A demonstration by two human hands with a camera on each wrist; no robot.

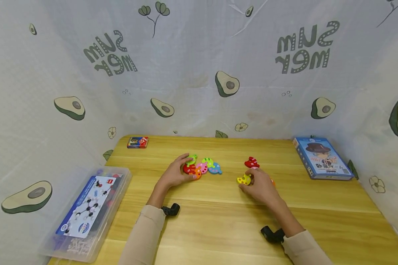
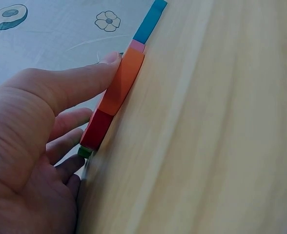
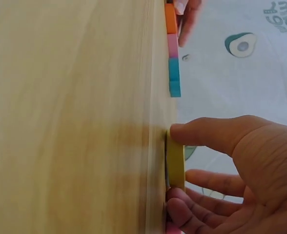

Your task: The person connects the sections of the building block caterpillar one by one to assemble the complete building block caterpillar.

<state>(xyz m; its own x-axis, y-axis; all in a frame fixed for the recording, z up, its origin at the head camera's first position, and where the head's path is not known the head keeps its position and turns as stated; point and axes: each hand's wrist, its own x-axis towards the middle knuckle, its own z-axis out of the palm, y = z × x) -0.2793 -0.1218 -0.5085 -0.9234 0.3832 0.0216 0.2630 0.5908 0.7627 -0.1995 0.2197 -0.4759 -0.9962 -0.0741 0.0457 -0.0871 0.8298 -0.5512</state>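
Flat, colourful puzzle pieces with printed numbers lie joined on the wooden table. Around their left end my left hand [image 1: 175,173] holds the group, thumb on the orange piece [image 2: 125,80] and fingers by the green piece [image 1: 192,159] and red piece [image 2: 97,130]. A pink piece [image 1: 203,168], a light green piece [image 1: 208,162] and a blue piece [image 1: 215,168] continue to the right. My right hand [image 1: 261,186] pinches a yellow piece [image 1: 244,179] by its edge, close over the table. Partly hidden by that hand are pink and orange pieces; a red piece [image 1: 251,162] lies just behind it.
At the left edge stands a clear plastic case [image 1: 96,243] with a molecule-model card. A small card box [image 1: 138,142] lies at the back left, a blue game box [image 1: 323,158] at the back right. A printed cloth [image 1: 192,73] hangs behind the table [image 1: 212,228].
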